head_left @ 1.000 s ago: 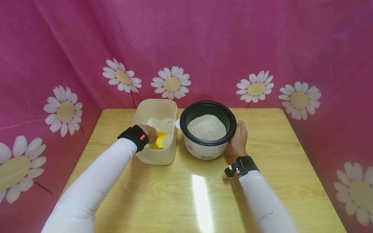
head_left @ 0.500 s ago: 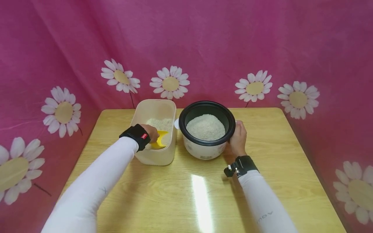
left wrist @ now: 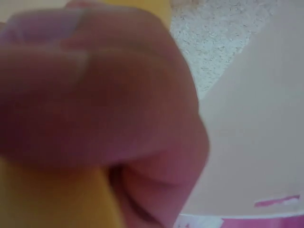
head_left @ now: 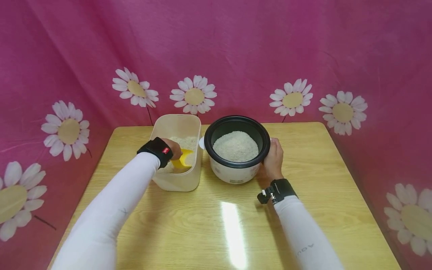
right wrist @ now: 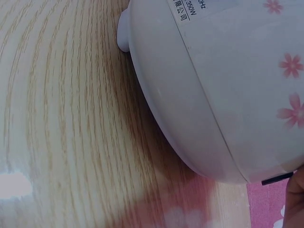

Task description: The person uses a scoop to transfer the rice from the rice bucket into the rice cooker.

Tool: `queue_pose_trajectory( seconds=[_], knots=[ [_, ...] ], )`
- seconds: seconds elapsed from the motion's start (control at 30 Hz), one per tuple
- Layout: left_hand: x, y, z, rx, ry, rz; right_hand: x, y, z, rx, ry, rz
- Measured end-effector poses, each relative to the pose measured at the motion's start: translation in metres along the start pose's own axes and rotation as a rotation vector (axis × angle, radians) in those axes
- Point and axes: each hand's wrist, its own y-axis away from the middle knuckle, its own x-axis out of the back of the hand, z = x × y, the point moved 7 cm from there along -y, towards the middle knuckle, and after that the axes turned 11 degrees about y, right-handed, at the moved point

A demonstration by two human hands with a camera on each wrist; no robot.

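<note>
My left hand (head_left: 173,148) is down inside the cream rice bin (head_left: 177,183), gripping the handle of a yellow scoop (head_left: 183,159). Rice (head_left: 185,142) lies around the scoop in the bin. In the left wrist view, curled fingers (left wrist: 118,95) cover most of the handle, and rice shows beyond them. Beside the bin stands a white rice cooker (head_left: 233,174) with a black rim. A mound of rice (head_left: 236,147) fills much of its dark bowl. At the cooker's right side, my right hand (head_left: 274,159) holds its side handle; the right wrist view shows little of that hand.
Both containers stand toward the back of a wooden table (head_left: 189,232). Behind and beside it hangs a pink cloth (head_left: 236,45) with daisies. A white side handle (head_left: 201,143) of the cooker sits close to the bin's right wall.
The head view has shifted slightly. My left hand and the scoop have moved a little away from the bin's near wall, toward the right. My right hand stays at the cooker.
</note>
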Motion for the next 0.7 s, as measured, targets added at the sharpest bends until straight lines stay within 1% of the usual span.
queue_pose_trajectory(
  seconds=[0.1,0.23,0.33,0.4,0.47,0.53,0.63,0.7],
  knots=[
    [-0.001,-0.006,0.002,-0.024,-0.056,-0.032,0.001,0.000,-0.001,0.000,0.006,0.005],
    [-0.001,-0.011,0.001,-0.014,-0.046,-0.050,0.000,0.002,-0.002,0.001,0.003,-0.002],
    [-0.001,-0.015,-0.001,-0.009,-0.041,-0.048,0.000,0.002,-0.002,0.005,0.003,-0.002],
    [-0.001,-0.019,-0.003,-0.030,-0.073,-0.039,-0.001,0.001,-0.002,0.008,0.002,-0.004],
    [-0.003,-0.026,-0.005,-0.044,-0.093,-0.033,-0.001,0.001,-0.002,0.004,-0.006,-0.010],
    [-0.007,-0.037,-0.010,-0.050,-0.102,-0.038,-0.001,0.001,-0.001,-0.004,-0.015,-0.011],
    [-0.014,-0.054,-0.019,-0.040,-0.065,-0.067,0.000,0.001,-0.001,-0.011,-0.017,-0.008],
    [-0.017,-0.063,-0.027,-0.007,-0.006,-0.078,-0.001,0.002,-0.001,-0.023,-0.019,-0.025]
  ],
)
